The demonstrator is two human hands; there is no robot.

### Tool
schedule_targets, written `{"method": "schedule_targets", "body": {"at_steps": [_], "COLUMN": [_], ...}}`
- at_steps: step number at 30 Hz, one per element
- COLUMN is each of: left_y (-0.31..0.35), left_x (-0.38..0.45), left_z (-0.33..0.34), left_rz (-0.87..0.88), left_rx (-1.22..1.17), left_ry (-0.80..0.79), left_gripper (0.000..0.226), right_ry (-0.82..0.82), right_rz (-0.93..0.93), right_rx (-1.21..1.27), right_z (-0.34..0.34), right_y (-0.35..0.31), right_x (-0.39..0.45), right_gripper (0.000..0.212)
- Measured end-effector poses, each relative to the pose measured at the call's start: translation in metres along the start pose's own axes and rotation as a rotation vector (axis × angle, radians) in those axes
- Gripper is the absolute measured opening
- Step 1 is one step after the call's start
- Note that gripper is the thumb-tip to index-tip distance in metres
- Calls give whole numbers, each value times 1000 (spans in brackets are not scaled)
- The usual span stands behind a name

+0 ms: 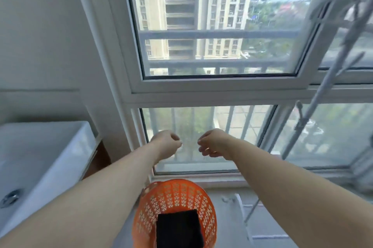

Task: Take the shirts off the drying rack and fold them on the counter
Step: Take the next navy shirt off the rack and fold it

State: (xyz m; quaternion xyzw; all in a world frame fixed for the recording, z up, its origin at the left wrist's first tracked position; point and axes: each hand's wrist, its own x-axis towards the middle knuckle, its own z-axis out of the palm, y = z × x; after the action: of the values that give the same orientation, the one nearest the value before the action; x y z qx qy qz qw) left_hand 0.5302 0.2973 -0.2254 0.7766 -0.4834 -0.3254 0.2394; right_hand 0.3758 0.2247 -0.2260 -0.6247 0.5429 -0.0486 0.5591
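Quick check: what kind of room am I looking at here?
Probably a high-rise apartment's laundry balcony: a white sink at left, an orange laundry basket on the floor, and a metal drying rack by the window.

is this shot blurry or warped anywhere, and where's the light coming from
Head view: daylight comes through the window, so the sky top right is blown out; wide-angle bending curves the window frame; the drying rack at right is smeared with blur, while the orange basket and both hands, left hand and right hand, look fairly sharp.
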Motion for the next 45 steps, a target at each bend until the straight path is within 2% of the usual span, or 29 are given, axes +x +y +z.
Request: {"method": "schedule_targets", "body": {"at_steps": [4,8,12,16,23,26,30,32,37,45], "left_y": [32,75,138,207,343,408,503,547,622,737], "left_x": [-47,-82,-118,-145,-192,-217,-253,-262,-245,-158], "left_z": [25,43,60,94,225,286,369,402,457,530], "left_rz": [82,174,310,468,642,726,838,887,900,895], "left_rx": [-113,-128,-122,-71,-7,29,102,138,173,197], "left_ry": [-117,-201,-222,-224,-298,-300,-315,-268,-189,-101], "left_gripper": [6,3,15,10,4,9,14,18,24,23], "right_ry": [226,330,455,560,759,805,876,919,967,1024], "right_rz": [-8,14,-6,-37,-15,-23,28,42,67,-2], "right_rx": [-44,-32,-17,0,55,136,78,56,32,-7], "right_z": [-26,-66,-109,-159,-287,-347,-437,-482,-573,-697], "right_y": [36,59,78,106,205,246,307,332,374,394], "right_x": [-86,-156,-221,-280,-382,-421,-473,-495,-507,-451], "right_gripper": [12,16,12,17,10,13,10,9,10,18]}}
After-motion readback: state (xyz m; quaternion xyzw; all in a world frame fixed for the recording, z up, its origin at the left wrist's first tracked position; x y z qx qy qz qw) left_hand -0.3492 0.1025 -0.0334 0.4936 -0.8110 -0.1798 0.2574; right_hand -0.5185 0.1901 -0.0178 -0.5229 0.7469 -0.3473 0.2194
